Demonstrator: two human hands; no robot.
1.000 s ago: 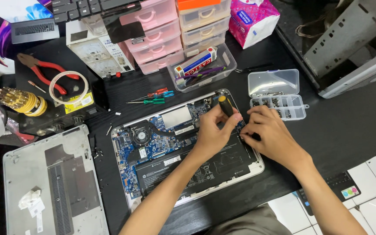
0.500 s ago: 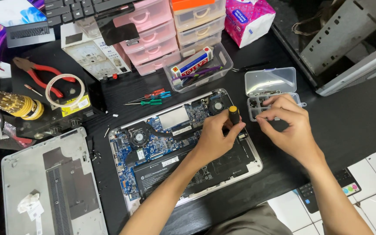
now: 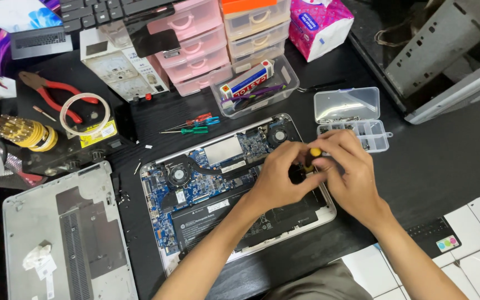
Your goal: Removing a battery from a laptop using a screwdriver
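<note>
Both hands met over the right half of the opened silver laptop (image 3: 195, 222), which lay bottom-up near the front edge of the black tabletop (image 3: 445, 161) with its blue circuit board and black battery showing. The left hand (image 3: 278, 178) was curled, its fingers bent in and closed around the black shaft of a small yellow-capped screwdriver (image 3: 311, 157), the thumb pressed toward the fingertips. The right hand (image 3: 348, 172) came in from the other side, its fingers also bent and pinched at the screwdriver's upper part just beneath the yellow cap; neither hand was spread open. The tool stood roughly upright between the two hands, over the laptop's right edge; I could not see its tip, nor whether it touched the board.

Just behind the right hand, toward the back of the tabletop, sat a clear plastic compartment box (image 3: 356, 119) with its lid tipped open and small parts in its cells. Left of the laptop, at the front left corner, lay the detached grey bottom cover (image 3: 68, 239). Three thin screwdrivers with red, blue and green handles (image 3: 195, 125) lay just behind the laptop. Farther back stood pink plastic drawer units (image 3: 193, 47), and red-handled pliers (image 3: 56, 94) lay near the left edge.
</note>
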